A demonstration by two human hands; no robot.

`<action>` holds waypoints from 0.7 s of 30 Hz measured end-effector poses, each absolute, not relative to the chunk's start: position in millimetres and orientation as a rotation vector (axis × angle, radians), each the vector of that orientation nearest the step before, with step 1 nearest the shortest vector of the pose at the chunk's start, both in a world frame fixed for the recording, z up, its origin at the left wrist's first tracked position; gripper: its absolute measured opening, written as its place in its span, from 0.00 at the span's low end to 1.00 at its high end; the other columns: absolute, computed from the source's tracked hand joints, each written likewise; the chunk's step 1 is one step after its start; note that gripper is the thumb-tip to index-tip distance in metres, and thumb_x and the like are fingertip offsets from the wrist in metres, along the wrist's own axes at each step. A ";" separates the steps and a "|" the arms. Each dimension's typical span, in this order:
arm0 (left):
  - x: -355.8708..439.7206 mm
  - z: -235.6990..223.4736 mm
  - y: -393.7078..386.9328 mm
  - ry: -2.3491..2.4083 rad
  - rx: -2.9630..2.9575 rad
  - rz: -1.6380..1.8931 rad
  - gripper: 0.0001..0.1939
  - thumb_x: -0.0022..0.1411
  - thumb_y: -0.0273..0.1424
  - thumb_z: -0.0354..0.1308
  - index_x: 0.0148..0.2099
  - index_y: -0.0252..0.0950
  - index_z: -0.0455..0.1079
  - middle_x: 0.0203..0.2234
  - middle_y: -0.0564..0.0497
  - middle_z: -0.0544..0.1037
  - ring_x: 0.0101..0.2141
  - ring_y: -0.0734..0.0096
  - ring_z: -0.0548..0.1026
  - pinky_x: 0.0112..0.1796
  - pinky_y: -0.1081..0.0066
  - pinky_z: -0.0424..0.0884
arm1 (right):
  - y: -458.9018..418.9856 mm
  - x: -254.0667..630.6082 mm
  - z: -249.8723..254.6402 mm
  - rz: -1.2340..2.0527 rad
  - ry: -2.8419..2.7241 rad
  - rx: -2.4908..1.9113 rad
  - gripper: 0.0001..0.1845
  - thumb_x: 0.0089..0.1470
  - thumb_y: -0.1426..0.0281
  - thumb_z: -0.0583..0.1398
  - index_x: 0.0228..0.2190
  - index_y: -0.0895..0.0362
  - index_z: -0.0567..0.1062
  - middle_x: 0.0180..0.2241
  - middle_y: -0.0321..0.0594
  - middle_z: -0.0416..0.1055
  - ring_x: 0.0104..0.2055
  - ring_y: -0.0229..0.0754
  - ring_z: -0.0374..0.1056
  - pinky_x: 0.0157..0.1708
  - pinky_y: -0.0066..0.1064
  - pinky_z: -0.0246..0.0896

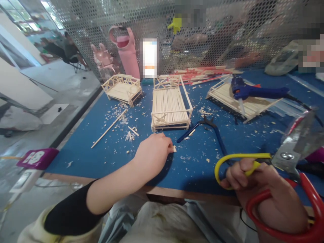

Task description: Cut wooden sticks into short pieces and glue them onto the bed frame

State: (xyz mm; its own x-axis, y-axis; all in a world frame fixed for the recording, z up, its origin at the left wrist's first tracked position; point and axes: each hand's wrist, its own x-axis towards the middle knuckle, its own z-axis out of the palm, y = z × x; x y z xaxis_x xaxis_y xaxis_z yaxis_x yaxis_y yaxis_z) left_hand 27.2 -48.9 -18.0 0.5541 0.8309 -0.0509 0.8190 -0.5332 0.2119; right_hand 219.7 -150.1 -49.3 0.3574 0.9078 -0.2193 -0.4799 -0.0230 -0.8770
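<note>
"At the front of the blue desk (83, 157), on our side of the middle slatted frame (169, 104), what do we have in the left hand (155, 153)?"

"We have a small pale piece of wood (174, 149) pinched between thumb and fingers, its end poking out to the right, low over the desk. Whether it touches the surface, we cannot tell."

"And the right hand (272, 180)?"

"There we grasp the big scissors (293, 145), fingers through the yellow loop, the thumb side seemingly through the red one. The handles stand well apart, and the blades point up and away, well clear of the wood."

"So which step would we say we are in?"

"Our guess is sizing or trimming: one hand presents the piece, the other has the cutter ready. Pale scraps strewn about fit that, though no cut is being made at this moment."

"What would a cut call for?"

"We would need the blades turned toward the piece, and a firm pinch kept back from them, as so little wood shows past the fingertips. We would also mind the dark blue pliers (219, 138) lying spread beyond the hands."

"And for gluing?"

"The blue glue gun (263, 91) rests on the slatted panel (222, 96) at the right, so we would have to free a hand first."
</note>
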 end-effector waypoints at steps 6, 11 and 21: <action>31.1 -14.6 -38.1 1.414 2.494 0.049 0.07 0.60 0.33 0.57 0.35 0.36 0.74 0.28 0.49 0.78 0.31 0.64 0.75 0.32 0.67 0.68 | -150.7 218.8 -48.6 1.158 -0.536 -1.097 0.16 0.39 0.57 0.64 0.17 0.54 0.69 0.13 0.32 0.59 0.16 0.35 0.59 0.17 0.28 0.64; 34.0 -10.7 -31.0 1.400 2.431 -0.005 0.07 0.57 0.31 0.59 0.37 0.35 0.74 0.25 0.51 0.77 0.25 0.69 0.73 0.27 0.72 0.63 | -151.0 217.2 -49.6 1.137 -0.547 -1.064 0.18 0.37 0.54 0.65 0.17 0.55 0.70 0.14 0.31 0.59 0.16 0.34 0.58 0.17 0.29 0.65; 27.6 -7.7 -44.3 1.494 2.366 0.265 0.10 0.61 0.31 0.53 0.29 0.34 0.71 0.24 0.50 0.75 0.26 0.69 0.70 0.29 0.70 0.61 | -147.8 214.6 -47.4 1.172 -0.546 -1.065 0.20 0.36 0.51 0.65 0.17 0.54 0.69 0.12 0.29 0.56 0.14 0.33 0.55 0.16 0.30 0.63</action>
State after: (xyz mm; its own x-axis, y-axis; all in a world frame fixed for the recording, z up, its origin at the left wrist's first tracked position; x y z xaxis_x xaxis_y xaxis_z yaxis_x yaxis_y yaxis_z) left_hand 27.6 -44.3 -7.7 0.4327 0.9014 -0.0183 0.8400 -0.3957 0.3712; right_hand 214.6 -147.8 -47.4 0.3424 0.9246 -0.1671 -0.4671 0.0132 -0.8841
